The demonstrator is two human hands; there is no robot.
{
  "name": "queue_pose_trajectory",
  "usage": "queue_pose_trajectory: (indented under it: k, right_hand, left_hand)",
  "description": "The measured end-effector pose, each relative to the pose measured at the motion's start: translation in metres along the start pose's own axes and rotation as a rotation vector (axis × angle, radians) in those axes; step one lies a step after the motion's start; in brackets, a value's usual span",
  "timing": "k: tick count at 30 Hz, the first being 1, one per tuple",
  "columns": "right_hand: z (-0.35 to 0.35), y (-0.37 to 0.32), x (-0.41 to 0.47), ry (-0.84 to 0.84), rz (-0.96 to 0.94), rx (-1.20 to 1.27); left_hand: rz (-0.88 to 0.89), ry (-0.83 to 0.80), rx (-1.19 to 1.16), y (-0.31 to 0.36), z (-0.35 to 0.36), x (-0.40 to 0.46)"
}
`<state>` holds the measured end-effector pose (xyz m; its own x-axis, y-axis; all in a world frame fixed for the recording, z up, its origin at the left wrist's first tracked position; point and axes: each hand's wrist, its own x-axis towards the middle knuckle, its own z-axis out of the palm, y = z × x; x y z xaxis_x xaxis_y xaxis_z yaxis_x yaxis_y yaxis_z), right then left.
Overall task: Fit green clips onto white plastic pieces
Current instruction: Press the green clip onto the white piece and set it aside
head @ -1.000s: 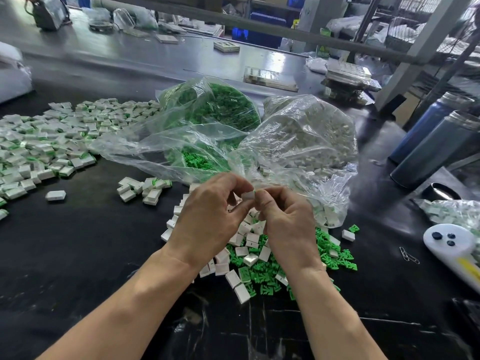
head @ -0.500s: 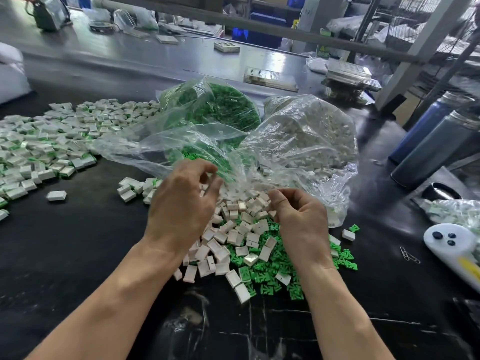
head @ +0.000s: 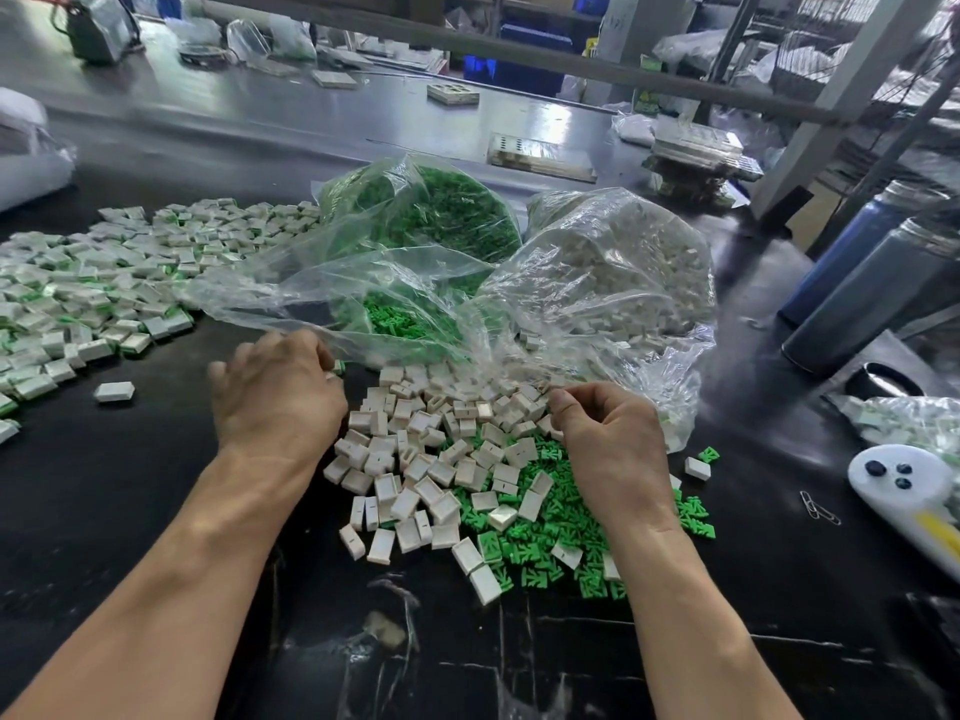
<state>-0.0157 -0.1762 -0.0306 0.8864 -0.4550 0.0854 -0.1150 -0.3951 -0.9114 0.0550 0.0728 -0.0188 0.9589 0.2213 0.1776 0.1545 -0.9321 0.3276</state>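
Head view shows my left hand [head: 278, 394] blurry with fingers bent, I cannot tell around what, my right hand [head: 605, 433] curled over the white pieces [head: 431, 459] beside green clips [head: 545, 537].

My left hand [head: 278, 394] sits left of centre in the frame, back up, fingers curled under and blurred. My right hand [head: 610, 441] is right of centre, fingertips [head: 563, 402] bunched together. Both forearms rise from the bottom corners.
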Motion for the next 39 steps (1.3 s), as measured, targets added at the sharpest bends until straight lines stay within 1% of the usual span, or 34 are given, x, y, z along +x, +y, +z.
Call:
queue_pose_trajectory:
  k: [11,16,19,22,26,28,31,34,36,39]
  right_hand:
    - [-0.003,-0.004,-0.002,0.001,-0.048,-0.137]
    - [-0.008,-0.006,-0.001,-0.014,-0.059,-0.284]
    - [-0.014,-0.008,0.001,-0.042,-0.029,-0.375]
    - [-0.019,-0.009,0.003,-0.054,0.007,-0.430]
    - [-0.022,-0.010,0.005,-0.081,0.047,-0.463]
    - [-0.024,-0.009,0.005,-0.117,0.055,-0.448]
    - [-0.026,-0.008,0.003,-0.212,0.070,-0.401]
    - [-0.028,-0.009,0.003,-0.284,0.094,-0.413]
    - [-0.026,-0.009,0.003,-0.309,0.101,-0.426]
    - [-0.024,-0.008,0.002,-0.303,0.087,-0.451]
  left_hand:
    - [-0.048,0.017,0.028,-0.004,0.003,0.005]
    - [-0.015,0.029,0.018,0.001,0.001,0.001]
    - [0.011,0.025,0.005,0.007,-0.001,-0.003]
    - [0.077,0.018,-0.071,0.014,-0.002,-0.013]
    - [0.186,-0.058,-0.275,0.026,-0.002,-0.030]
    - [0.231,-0.108,-0.313,0.031,-0.001,-0.035]
    - [0.253,-0.192,-0.294,0.035,-0.001,-0.038]
    - [0.242,-0.265,-0.238,0.037,-0.002,-0.039]
    - [0.235,-0.276,-0.206,0.037,-0.003,-0.039]
    - [0.230,-0.265,-0.174,0.038,-0.005,-0.041]
